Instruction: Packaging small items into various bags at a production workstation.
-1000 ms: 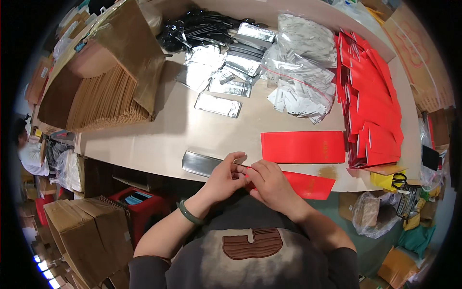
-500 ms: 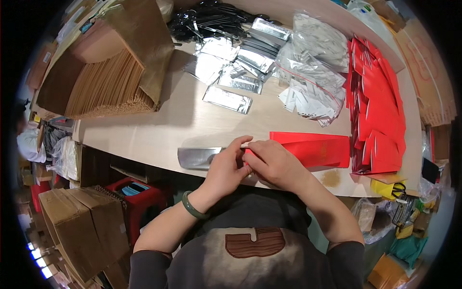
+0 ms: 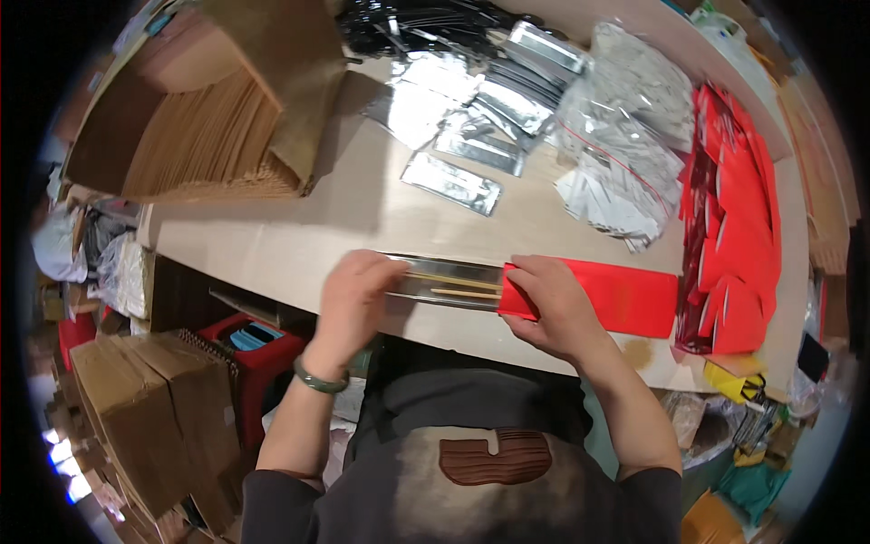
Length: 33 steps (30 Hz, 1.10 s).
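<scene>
My left hand (image 3: 355,292), slightly blurred, is closed on the left end of a long, clear, shiny packet (image 3: 421,289) with thin pale wooden sticks (image 3: 467,291) showing in it. The packet's right end meets the edge of a flat red paper sleeve (image 3: 630,295); how much of it lies inside is hidden. Over that edge, my right hand (image 3: 553,304) grips the sleeve, thumb on the near side and fingers across the top. A green bangle (image 3: 320,379) circles my left wrist.
Silvery flat packets (image 3: 451,184) lie beyond my hands, before a heap of black-handled items (image 3: 426,29). White slips fill a clear bag (image 3: 625,136). Stacked red sleeves (image 3: 739,227) stand at right. A cardboard box (image 3: 313,100) of brown strips is at left.
My hands have separated: the left has moved left along the packet, exposing its sticks, while the right now grips the sleeve's edge. The whole view has shifted slightly.
</scene>
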### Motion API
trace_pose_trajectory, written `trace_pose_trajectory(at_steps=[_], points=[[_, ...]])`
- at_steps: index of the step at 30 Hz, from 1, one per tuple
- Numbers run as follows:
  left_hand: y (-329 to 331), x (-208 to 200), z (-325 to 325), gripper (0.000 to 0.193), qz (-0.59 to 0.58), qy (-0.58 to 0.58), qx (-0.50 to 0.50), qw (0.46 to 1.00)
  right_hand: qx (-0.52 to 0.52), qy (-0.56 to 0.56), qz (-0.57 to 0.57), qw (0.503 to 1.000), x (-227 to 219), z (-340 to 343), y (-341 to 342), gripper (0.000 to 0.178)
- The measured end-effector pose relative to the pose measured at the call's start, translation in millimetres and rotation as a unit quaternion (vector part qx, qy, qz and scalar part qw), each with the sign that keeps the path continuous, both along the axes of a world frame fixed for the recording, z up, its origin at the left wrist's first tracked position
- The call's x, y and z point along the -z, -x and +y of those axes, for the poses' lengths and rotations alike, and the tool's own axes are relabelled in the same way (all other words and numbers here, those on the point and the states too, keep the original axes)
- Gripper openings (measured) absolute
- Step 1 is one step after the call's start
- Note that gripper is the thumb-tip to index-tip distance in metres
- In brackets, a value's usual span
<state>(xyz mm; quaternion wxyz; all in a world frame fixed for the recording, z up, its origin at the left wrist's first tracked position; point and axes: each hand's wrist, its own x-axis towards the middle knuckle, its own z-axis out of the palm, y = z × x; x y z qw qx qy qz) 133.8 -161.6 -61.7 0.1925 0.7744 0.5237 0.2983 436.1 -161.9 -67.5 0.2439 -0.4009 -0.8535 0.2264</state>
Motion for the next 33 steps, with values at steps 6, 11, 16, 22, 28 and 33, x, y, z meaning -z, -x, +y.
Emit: trace_pose_trajectory(at_steps=[6, 11, 16, 22, 28, 33], points=[[179.5, 74.0, -99.7, 0.009, -0.519, 0.044, -0.401, 0.754, 0.020, -0.039, -0.023, 0.999, 5.1, -5.4, -1.3, 0.059], [194.7, 188.9, -175.9, 0.008, -0.676, 0.210, -0.567, 0.420, 0.038, -0.050, -0.035, 0.997, 1.6, -11.8, 3.3, 0.057], [242.6, 207.0, -124.1, 0.018, -0.605, 0.152, -0.598, 0.503, 0.035, -0.039, -0.030, 0.998, -1.0, -11.5, 11.0, 0.057], [189.8, -20.8, 49.7, 0.023, -0.249, -0.149, -0.416, 0.862, 0.060, -0.042, -0.050, 0.996, 1.7, -13.4, 5.4, 0.059], [161.8, -54.4, 140.9, 0.026, 0.131, -0.027, -0.256, 0.957, 0.028, -0.035, -0.038, 0.998, -0.7, -8.7, 10.8, 0.057], [161.0, -73.4, 157.3, 0.026, 0.280, -0.030, -0.312, 0.907, 0.048, -0.037, -0.042, 0.997, -0.5, -8.2, 6.9, 0.059]])
